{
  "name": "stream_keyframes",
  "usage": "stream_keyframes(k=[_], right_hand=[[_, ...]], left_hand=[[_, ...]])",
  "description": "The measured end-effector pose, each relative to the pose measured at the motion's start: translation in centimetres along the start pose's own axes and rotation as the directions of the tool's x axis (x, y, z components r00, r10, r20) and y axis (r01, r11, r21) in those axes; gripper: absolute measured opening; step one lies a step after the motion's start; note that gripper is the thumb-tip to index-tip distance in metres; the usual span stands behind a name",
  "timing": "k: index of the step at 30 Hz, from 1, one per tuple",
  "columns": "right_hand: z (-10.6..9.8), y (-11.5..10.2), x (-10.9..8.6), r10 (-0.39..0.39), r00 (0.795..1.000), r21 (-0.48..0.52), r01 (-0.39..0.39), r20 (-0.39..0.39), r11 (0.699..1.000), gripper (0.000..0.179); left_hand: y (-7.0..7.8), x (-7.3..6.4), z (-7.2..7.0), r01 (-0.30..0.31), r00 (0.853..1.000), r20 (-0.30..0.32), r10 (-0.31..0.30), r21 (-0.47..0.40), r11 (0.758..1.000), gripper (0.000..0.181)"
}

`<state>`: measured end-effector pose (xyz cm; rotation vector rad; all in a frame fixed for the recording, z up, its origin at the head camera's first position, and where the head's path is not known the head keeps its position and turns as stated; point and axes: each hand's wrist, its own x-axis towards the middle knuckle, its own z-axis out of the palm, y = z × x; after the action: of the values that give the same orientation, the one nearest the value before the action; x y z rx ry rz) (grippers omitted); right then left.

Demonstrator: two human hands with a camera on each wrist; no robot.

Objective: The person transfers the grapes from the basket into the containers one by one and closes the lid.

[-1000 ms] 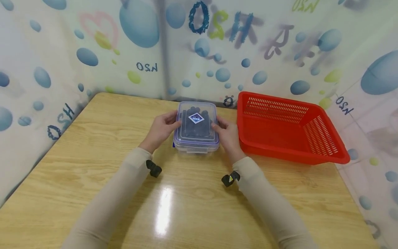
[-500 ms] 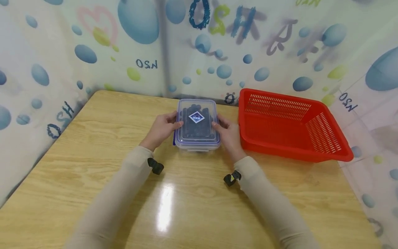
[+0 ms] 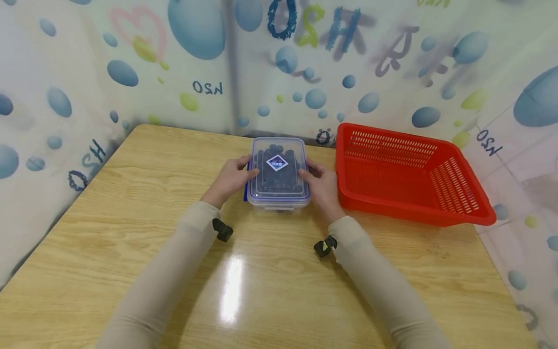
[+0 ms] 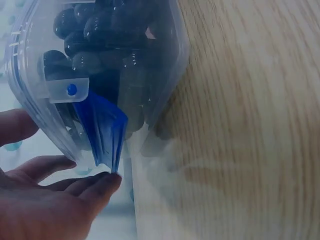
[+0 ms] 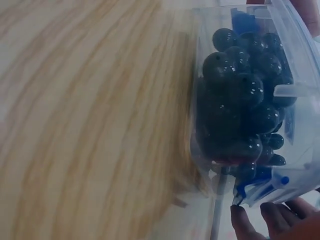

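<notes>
A clear plastic food container [image 3: 279, 186] with a blue-edged lid and a diamond label stands on the wooden table. Dark round fruit like grapes [image 5: 225, 100] fills it. My left hand [image 3: 227, 180] grips its left side, thumb on the lid's edge. In the left wrist view, a blue side latch [image 4: 102, 130] tilts outward from the wall, fingertips at its free end. The right hand [image 3: 324, 191] holds the opposite side, thumb likewise on the lid. Fingertips there meet another blue latch [image 5: 260, 190], also angled out, in the right wrist view.
A red plastic basket [image 3: 392, 206] with slotted walls stands right beside my right hand. Behind the table [image 3: 131, 203] hangs a white curtain [image 3: 161, 97] patterned with blue and green dots. A bright reflection lies on the tabletop in front.
The head view has shifted slightly. Both hands keep their hold on the container's sides, and container and basket stay in place.
</notes>
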<state>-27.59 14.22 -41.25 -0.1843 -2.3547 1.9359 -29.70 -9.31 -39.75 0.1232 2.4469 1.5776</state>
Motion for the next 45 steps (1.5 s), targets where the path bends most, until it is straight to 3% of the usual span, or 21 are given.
stream_keyframes(k=[7, 14, 18, 21, 26, 30, 35, 39, 45], right_hand=[[0.0, 0.2, -0.4, 0.005, 1.000, -0.003, -0.005, 0.003, 1.000, 0.043], [0.1, 0.2, -0.2, -0.025, 1.000, 0.062, 0.026, -0.004, 0.998, 0.040], [0.0, 0.2, -0.1, 0.106, 0.994, 0.061, -0.106, 0.007, 0.993, 0.050], [-0.3, 0.4, -0.1, 0.220, 0.975, 0.071, -0.223, 0.037, 0.972, 0.062], [-0.4, 0.7, 0.0, 0.272, 0.958, 0.088, -0.280, 0.091, 0.956, 0.069], [-0.2, 1.0, -0.3, 0.246, 0.967, 0.064, -0.251, 0.069, 0.966, 0.069], [0.6, 1.1, -0.7, 0.143, 0.989, 0.006, -0.142, -0.033, 0.990, 0.065], [1.4, 0.8, -1.0, 0.070, 0.993, -0.055, -0.076, -0.090, 0.996, 0.055], [2.0, -0.3, -1.1, 0.029, 0.985, -0.155, -0.056, -0.172, 0.986, 0.046]], left_hand=[[-0.4, 0.0, 0.0, 0.003, 1.000, 0.013, -0.002, -0.072, 0.997, 0.062], [0.2, 0.1, 0.0, 0.004, 1.000, -0.015, -0.004, -0.030, 1.000, 0.062], [0.3, 0.2, 0.2, 0.042, 0.999, -0.022, -0.042, -0.001, 0.999, 0.063], [0.3, 0.1, 0.4, 0.072, 0.997, -0.017, -0.072, -0.002, 0.997, 0.066], [0.0, 0.0, 0.6, 0.084, 0.996, -0.012, -0.084, -0.060, 0.995, 0.066], [-0.3, 0.0, 0.8, 0.143, 0.989, -0.024, -0.146, -0.094, 0.985, 0.069], [-0.8, -0.1, 0.7, 0.196, 0.979, -0.038, -0.200, -0.091, 0.976, 0.077], [-0.9, 0.0, 0.7, 0.191, 0.981, -0.028, -0.194, -0.099, 0.977, 0.070], [-0.6, 0.1, 0.6, 0.164, 0.986, -0.004, -0.166, -0.147, 0.975, 0.056]])
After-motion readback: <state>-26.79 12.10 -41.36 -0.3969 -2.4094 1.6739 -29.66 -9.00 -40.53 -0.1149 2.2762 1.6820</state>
